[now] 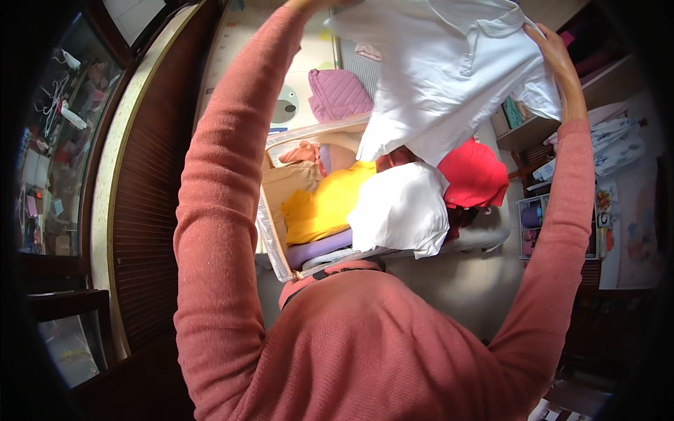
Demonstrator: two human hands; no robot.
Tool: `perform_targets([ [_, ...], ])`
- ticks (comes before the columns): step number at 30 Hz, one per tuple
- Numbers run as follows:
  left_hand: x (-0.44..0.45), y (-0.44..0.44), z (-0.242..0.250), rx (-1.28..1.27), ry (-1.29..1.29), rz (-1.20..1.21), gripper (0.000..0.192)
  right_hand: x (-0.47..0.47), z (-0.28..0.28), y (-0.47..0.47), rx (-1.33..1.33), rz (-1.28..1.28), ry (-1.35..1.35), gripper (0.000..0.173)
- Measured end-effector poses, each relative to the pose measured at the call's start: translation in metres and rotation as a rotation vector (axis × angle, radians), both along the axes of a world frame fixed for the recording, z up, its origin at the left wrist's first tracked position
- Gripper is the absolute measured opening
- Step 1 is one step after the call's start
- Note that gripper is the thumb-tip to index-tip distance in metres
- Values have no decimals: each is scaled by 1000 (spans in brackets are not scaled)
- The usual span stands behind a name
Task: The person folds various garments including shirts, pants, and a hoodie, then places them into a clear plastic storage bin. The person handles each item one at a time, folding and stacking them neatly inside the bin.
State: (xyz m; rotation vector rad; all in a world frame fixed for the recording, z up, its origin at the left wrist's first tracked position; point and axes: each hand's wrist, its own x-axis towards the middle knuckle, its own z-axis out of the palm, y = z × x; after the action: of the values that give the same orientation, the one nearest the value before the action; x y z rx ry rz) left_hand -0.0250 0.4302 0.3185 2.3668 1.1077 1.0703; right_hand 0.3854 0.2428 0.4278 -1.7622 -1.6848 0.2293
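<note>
A white short-sleeved polo shirt (447, 68) with a collar and buttoned placket hangs spread out in the air. My right hand (558, 60) grips it by the shoulder at the right. At the top edge my left hand (316, 3) is mostly cut off, and the shirt's other side hangs from it. Below the shirt stands an open fabric storage bag (274, 237) with clear side panels. Clothes in it include a yellow garment (326, 202), a tan garment (289, 184) and a lilac one (318, 250). A white garment (403, 208) lies over its near right part.
A red garment (474, 173) lies to the right of the bag. Beyond the bag a folded mauve quilted garment (339, 94) rests on a printed mat (310, 58). A slatted dark wood panel (150, 210) runs along the left. Shelving with a wire basket (534, 226) is at the right.
</note>
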Motion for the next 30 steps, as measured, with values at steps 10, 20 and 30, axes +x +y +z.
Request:
perform_targets([
  [10, 20, 5, -39, -416, -119, -227, 22, 40, 15, -20, -103, 60, 226, 44],
  [20, 107, -70, -80, -423, -72, -452, 48, 16, 54, -83, 143, 8, 337, 62],
  [30, 161, -131, -49, -470, -247, -652, 112, -13, 95, -135, 219, 0, 493, 45],
])
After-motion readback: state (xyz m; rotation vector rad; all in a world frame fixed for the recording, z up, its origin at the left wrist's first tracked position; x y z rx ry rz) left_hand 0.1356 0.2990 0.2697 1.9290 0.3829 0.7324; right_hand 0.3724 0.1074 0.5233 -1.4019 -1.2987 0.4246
